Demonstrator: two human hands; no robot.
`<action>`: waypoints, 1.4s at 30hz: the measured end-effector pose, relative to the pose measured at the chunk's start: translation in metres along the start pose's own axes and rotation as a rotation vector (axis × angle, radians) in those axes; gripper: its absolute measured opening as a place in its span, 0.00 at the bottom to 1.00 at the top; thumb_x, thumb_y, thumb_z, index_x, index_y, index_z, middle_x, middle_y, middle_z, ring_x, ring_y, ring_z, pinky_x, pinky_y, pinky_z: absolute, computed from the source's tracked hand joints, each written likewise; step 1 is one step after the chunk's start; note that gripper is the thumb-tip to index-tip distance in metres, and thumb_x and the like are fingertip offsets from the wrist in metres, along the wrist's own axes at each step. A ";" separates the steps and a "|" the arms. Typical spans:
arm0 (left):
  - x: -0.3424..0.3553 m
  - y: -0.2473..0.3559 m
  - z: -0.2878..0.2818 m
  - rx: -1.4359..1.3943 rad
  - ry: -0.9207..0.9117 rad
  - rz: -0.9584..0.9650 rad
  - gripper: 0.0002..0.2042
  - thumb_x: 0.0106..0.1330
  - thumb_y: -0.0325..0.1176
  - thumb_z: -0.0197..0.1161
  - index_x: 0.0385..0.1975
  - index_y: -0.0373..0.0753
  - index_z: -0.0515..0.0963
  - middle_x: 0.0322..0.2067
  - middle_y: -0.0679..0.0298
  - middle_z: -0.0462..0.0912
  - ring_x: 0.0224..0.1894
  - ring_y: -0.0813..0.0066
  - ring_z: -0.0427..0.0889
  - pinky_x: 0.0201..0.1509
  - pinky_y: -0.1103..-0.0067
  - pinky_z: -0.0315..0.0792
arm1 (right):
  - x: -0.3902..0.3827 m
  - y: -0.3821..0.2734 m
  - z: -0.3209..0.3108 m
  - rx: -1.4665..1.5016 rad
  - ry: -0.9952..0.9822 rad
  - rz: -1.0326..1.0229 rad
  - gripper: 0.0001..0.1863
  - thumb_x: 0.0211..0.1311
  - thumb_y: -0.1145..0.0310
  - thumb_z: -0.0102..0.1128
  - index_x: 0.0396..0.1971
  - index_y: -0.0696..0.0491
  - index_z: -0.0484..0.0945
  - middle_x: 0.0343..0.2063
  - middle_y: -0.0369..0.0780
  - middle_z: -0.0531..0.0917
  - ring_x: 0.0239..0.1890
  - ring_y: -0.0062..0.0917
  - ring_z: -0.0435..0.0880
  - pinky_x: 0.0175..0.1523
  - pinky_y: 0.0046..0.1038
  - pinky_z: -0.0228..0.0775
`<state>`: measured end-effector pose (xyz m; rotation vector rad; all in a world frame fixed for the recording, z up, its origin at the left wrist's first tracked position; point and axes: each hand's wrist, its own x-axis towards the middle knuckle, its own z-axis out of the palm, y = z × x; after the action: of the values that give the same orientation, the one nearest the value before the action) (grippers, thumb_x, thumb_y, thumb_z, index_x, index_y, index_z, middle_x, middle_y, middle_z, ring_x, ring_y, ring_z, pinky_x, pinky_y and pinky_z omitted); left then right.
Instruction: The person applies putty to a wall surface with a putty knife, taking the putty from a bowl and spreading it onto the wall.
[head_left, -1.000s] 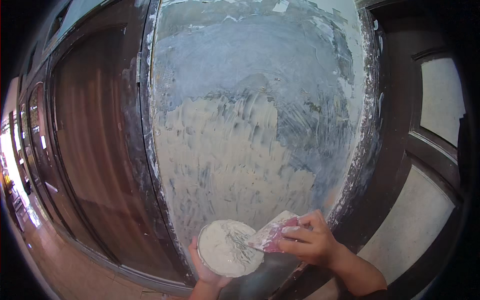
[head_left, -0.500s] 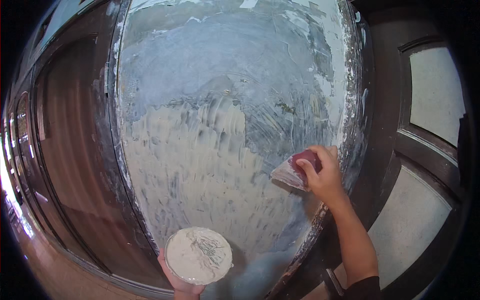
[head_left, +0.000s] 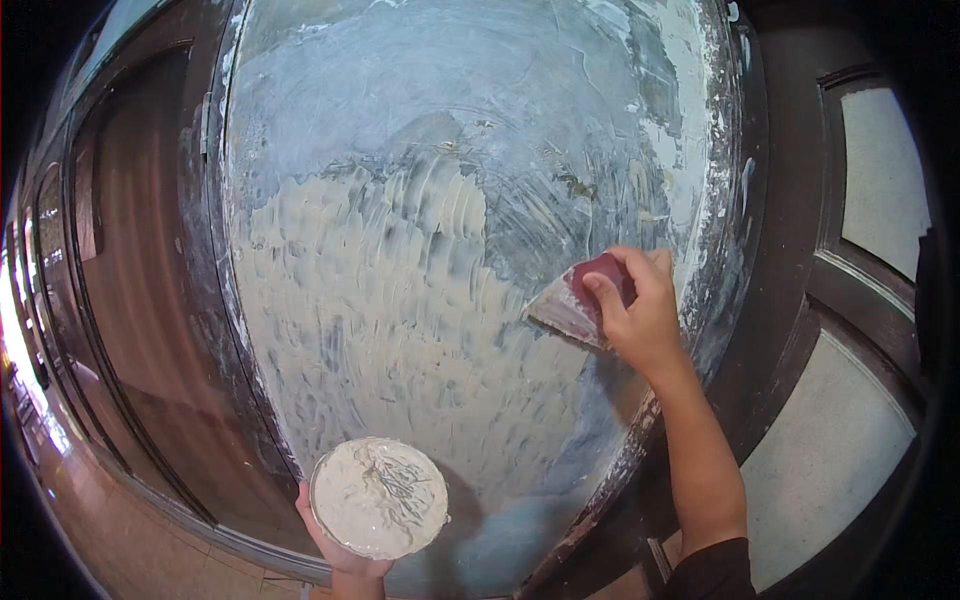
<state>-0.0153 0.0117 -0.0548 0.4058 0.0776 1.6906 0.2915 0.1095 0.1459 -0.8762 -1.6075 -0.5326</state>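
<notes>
My right hand (head_left: 645, 310) grips a dark red, wedge-shaped putty scraper (head_left: 580, 300), thumb on its face. Its wide edge, smeared with pale paste, rests against or very close to the wall (head_left: 400, 90). Across the wall's lower part spreads a cream coat of putty (head_left: 400, 320) with ridged vertical strokes; above it the surface is bluish grey. Down at lower left, my left hand (head_left: 335, 550) holds a round container of putty (head_left: 380, 498) from below. The putty inside has streaks dug into its top, and the container hides most of the fingers.
To the left stands a dark brown framed door (head_left: 140, 250) with a panel. A dark frame with pale panels (head_left: 885, 180) is on the right. A chipped, paint-spotted edge (head_left: 715, 170) borders the wall. Tiled floor (head_left: 130, 530) shows at lower left.
My right hand and the scraper have moved up and slightly left over the wall. The putty container and my left hand sit a little higher and further left; the whole view has shifted somewhat.
</notes>
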 end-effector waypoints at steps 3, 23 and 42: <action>-0.001 -0.001 -0.004 0.005 0.016 0.015 0.39 0.70 0.68 0.40 0.65 0.38 0.71 0.61 0.52 0.77 0.59 0.48 0.78 0.63 0.53 0.73 | -0.010 0.003 0.007 -0.014 -0.051 -0.087 0.15 0.60 0.64 0.70 0.43 0.56 0.81 0.38 0.43 0.83 0.45 0.39 0.70 0.57 0.39 0.60; -0.008 0.001 -0.011 0.018 -0.045 0.056 0.39 0.71 0.67 0.41 0.64 0.37 0.71 0.61 0.53 0.77 0.59 0.50 0.78 0.64 0.55 0.73 | 0.015 0.007 -0.001 0.064 0.044 0.095 0.14 0.60 0.64 0.70 0.42 0.55 0.82 0.39 0.42 0.83 0.45 0.39 0.71 0.57 0.39 0.60; -0.012 0.003 -0.015 0.017 -0.024 0.067 0.39 0.71 0.67 0.41 0.65 0.37 0.70 0.61 0.52 0.77 0.59 0.50 0.78 0.63 0.56 0.73 | -0.021 0.009 0.016 -0.066 -0.103 -0.105 0.13 0.61 0.63 0.69 0.41 0.54 0.81 0.39 0.40 0.84 0.46 0.38 0.72 0.57 0.41 0.57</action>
<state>-0.0219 0.0021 -0.0707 0.4463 0.0614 1.7521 0.2894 0.1214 0.1208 -0.8831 -1.7454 -0.6258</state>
